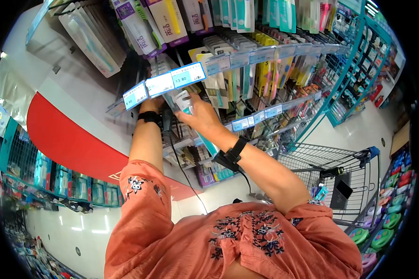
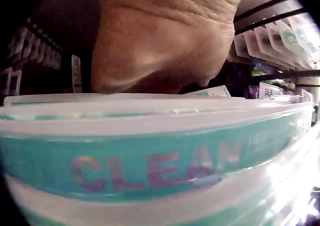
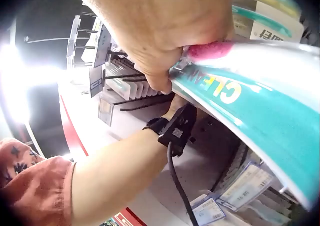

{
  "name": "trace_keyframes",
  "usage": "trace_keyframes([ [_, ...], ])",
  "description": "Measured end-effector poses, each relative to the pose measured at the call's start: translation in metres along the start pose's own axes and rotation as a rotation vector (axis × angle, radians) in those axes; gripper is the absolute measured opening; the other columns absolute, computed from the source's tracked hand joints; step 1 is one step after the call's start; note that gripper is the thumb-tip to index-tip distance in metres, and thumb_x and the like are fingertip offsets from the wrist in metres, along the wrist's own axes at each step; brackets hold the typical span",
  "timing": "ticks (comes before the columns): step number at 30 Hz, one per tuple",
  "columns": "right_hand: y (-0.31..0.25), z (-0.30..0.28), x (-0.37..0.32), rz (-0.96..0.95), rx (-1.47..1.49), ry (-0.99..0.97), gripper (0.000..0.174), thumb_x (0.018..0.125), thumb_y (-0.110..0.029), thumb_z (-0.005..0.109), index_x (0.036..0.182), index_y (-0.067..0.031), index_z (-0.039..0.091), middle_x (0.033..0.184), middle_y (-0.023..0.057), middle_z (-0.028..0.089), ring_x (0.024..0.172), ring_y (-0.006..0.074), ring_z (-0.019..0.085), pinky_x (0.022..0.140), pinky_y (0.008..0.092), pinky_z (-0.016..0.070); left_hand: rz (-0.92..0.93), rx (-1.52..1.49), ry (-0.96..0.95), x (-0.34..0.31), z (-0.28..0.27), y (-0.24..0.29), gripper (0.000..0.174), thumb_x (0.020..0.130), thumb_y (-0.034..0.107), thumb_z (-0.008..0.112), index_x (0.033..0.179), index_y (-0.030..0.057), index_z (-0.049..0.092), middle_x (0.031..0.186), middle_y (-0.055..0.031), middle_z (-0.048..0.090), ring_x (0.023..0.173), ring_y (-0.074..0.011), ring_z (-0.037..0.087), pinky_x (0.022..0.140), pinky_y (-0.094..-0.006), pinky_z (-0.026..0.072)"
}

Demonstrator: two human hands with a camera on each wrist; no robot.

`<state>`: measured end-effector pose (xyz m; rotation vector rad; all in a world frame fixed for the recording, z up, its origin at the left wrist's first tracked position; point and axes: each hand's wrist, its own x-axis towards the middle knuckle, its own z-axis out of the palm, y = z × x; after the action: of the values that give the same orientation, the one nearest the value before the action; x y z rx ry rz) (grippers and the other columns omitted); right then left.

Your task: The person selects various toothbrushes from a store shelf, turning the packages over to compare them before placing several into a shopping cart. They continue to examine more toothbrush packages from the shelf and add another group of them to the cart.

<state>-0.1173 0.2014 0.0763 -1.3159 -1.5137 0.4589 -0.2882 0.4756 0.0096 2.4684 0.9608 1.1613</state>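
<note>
My right hand (image 1: 201, 116) pinches a teal-and-white toothbrush pack (image 3: 260, 106) marked CLEAN, near its top end. Some pink shows through the clear plastic close to the fingers. The pack slants down past the right wrist in the head view. My left hand (image 1: 152, 105) reaches in behind the price labels (image 1: 160, 86) at the shelf front, where its fingers are hidden. In the left wrist view, several teal CLEAN packs (image 2: 155, 161) stand in front of that hand, covering its fingers.
Hooks of packaged toothbrushes (image 1: 172, 21) hang above and to the right. A shopping cart (image 1: 307, 162) stands at the lower right with a dark box (image 1: 341, 190) in it. Black cables hang from both wrist cameras. A red-and-white panel (image 1: 65, 135) lies to the left.
</note>
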Motion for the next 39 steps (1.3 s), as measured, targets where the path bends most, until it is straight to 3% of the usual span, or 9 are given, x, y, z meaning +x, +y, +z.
trace_keyframes([
  [3, -0.002, 0.001, 0.000, 0.004, 0.037, 0.010, 0.066, 0.080, -0.034, 0.075, 0.127, 0.0062, 0.053, 0.093, 0.0256, 0.070, 0.087, 0.0439, 0.068, 0.077, 0.0450, 0.0536, 0.004, -0.016, 0.008, 0.000, 0.002, -0.005, 0.039, 0.105, 0.033, 0.042, 0.128, 0.0061, 0.058, 0.129, -0.0153, 0.062, 0.117, -0.0284, 0.058, 0.097, -0.0384, 0.0496],
  [10, -0.011, 0.004, 0.008, -0.146, 0.031, 0.148, 0.072, 0.076, -0.033, 0.080, 0.131, 0.0044, 0.050, 0.117, 0.0290, 0.063, 0.103, 0.0419, 0.064, 0.087, 0.0433, 0.0513, -0.063, -0.099, 0.048, -0.011, -0.006, 0.025, 0.040, 0.105, 0.035, 0.042, 0.128, 0.0061, 0.058, 0.128, -0.0148, 0.062, 0.116, -0.0278, 0.059, 0.096, -0.0378, 0.0501],
  [13, -0.018, 0.007, 0.012, -0.230, -0.041, 0.236, 0.078, 0.073, -0.034, 0.084, 0.133, 0.0011, 0.050, 0.118, 0.0276, 0.059, 0.097, 0.0427, 0.063, 0.084, 0.0454, 0.0513, -0.087, -0.163, 0.071, -0.012, -0.009, 0.039, 0.040, 0.105, 0.035, 0.042, 0.128, 0.0060, 0.058, 0.128, -0.0145, 0.062, 0.116, -0.0275, 0.059, 0.096, -0.0375, 0.0503],
  [16, -0.023, 0.008, 0.016, -0.167, -0.129, 0.237, 0.078, 0.071, -0.035, 0.087, 0.128, 0.0015, 0.047, 0.118, 0.0261, 0.054, 0.099, 0.0446, 0.062, 0.079, 0.0503, 0.0539, -0.125, -0.258, 0.100, -0.013, -0.013, 0.053, 0.041, 0.105, 0.036, 0.042, 0.129, 0.0060, 0.057, 0.128, -0.0143, 0.062, 0.115, -0.0272, 0.060, 0.096, -0.0373, 0.0505],
  [22, -0.034, 0.003, 0.020, -0.088, -0.129, 0.174, 0.075, 0.068, -0.036, 0.089, 0.123, 0.0007, 0.052, 0.121, 0.0265, 0.051, 0.098, 0.0459, 0.063, 0.078, 0.0505, 0.0549, -0.272, -0.590, 0.163, -0.020, -0.022, 0.095, 0.042, 0.105, 0.037, 0.041, 0.129, 0.0059, 0.057, 0.127, -0.0139, 0.063, 0.115, -0.0267, 0.060, 0.095, -0.0367, 0.0509],
  [25, -0.026, 0.008, 0.023, -0.113, -0.171, 0.218, 0.075, 0.069, -0.037, 0.089, 0.127, -0.0022, 0.056, 0.119, 0.0246, 0.053, 0.079, 0.0385, 0.062, 0.070, 0.0457, 0.0533, -0.397, -0.873, 0.204, -0.031, -0.029, 0.123, 0.042, 0.105, 0.037, 0.041, 0.129, 0.0059, 0.057, 0.127, -0.0136, 0.063, 0.114, -0.0264, 0.060, 0.095, -0.0364, 0.0511],
  [31, -0.030, 0.014, 0.021, -0.155, -0.154, 0.249, 0.074, 0.070, -0.036, 0.089, 0.128, -0.0035, 0.057, 0.124, 0.0251, 0.051, 0.084, 0.0406, 0.063, 0.071, 0.0475, 0.0540, -0.511, -1.181, 0.236, -0.043, -0.041, 0.176, 0.043, 0.106, 0.039, 0.041, 0.129, 0.0058, 0.057, 0.126, -0.0132, 0.063, 0.114, -0.0259, 0.061, 0.094, -0.0359, 0.0515],
  [34, -0.037, 0.008, 0.019, -0.118, -0.196, 0.186, 0.069, 0.070, -0.034, 0.087, 0.125, -0.0044, 0.056, 0.126, 0.0288, 0.047, 0.095, 0.0456, 0.064, 0.077, 0.0486, 0.0568, -0.527, -1.233, 0.244, -0.045, -0.044, 0.191, 0.044, 0.106, 0.039, 0.041, 0.129, 0.0058, 0.057, 0.126, -0.0130, 0.063, 0.113, -0.0256, 0.061, 0.094, -0.0356, 0.0517],
  [39, -0.039, 0.008, 0.016, -0.154, -0.245, 0.235, 0.068, 0.074, -0.036, 0.081, 0.129, -0.0062, 0.054, 0.127, 0.0281, 0.047, 0.094, 0.0448, 0.065, 0.076, 0.0485, 0.0571, -0.536, -1.275, 0.258, -0.048, -0.042, 0.207, 0.045, 0.106, 0.040, 0.040, 0.129, 0.0057, 0.056, 0.125, -0.0126, 0.063, 0.113, -0.0252, 0.062, 0.093, -0.0352, 0.0520],
])
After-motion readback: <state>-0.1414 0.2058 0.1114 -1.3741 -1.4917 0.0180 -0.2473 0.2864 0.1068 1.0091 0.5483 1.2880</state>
